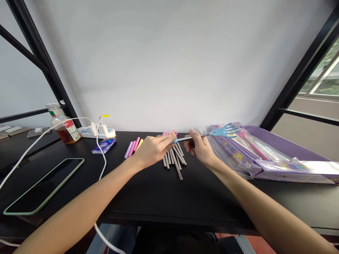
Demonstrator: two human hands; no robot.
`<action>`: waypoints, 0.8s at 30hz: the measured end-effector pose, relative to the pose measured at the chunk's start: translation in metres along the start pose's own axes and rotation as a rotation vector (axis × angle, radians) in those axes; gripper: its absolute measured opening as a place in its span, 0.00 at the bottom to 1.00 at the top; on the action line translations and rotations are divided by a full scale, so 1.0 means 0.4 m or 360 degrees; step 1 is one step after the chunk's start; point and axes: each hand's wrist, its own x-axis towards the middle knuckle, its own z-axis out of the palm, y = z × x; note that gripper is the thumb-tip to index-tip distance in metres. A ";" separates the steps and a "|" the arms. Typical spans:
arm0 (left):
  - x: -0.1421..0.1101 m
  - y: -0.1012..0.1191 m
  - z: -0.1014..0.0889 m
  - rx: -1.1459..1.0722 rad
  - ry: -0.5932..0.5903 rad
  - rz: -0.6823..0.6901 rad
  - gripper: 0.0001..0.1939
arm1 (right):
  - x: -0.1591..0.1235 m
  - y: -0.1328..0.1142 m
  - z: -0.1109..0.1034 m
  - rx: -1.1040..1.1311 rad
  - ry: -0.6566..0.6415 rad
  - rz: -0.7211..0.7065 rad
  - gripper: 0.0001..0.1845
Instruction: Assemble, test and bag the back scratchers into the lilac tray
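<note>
A back scratcher (224,131) with a light-blue claw head and a metal shaft is held level above the desk. My left hand (151,152) is closed around its blue handle end, mostly hiding it. My right hand (199,146) pinches the shaft close to the claw head. Below and between my hands lies a fan of metal tubes (172,158) on the desk. Behind my left hand are pink and yellow claw heads (170,133), partly covered. To its left rest several purple, pink and yellow handles (134,147).
On the right, a purple box (286,174) holds plastic-wrapped pink back scratchers. A phone (46,185), a blue packet (104,145), a power strip (108,133) and a bottle of brown liquid (65,125) stand left. A white cable (104,164) crosses the black desk (206,201).
</note>
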 end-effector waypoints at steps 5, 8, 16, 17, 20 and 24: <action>0.010 -0.028 -0.012 -0.0006 -0.0054 -0.0075 0.20 | 0.023 0.004 -0.027 -0.0005 -0.0252 0.0305 0.38; 0.010 -0.055 -0.024 -0.0053 -0.0033 -0.0166 0.18 | 0.050 0.003 -0.070 0.0306 0.0039 0.0387 0.32; -0.001 -0.092 -0.035 -0.0113 -0.0132 -0.0240 0.19 | 0.052 0.001 -0.167 -0.0392 0.0191 0.0178 0.32; -0.001 -0.091 -0.033 -0.0079 -0.0126 -0.0232 0.19 | 0.048 0.002 -0.166 -0.0514 0.0123 0.0179 0.34; -0.002 -0.088 -0.027 0.0018 -0.0075 -0.0209 0.20 | 0.041 0.001 -0.159 -0.0772 0.0050 0.0102 0.35; -0.006 -0.090 -0.021 -0.0014 -0.0073 -0.0133 0.21 | 0.039 -0.006 -0.163 -0.0894 -0.0114 -0.0070 0.32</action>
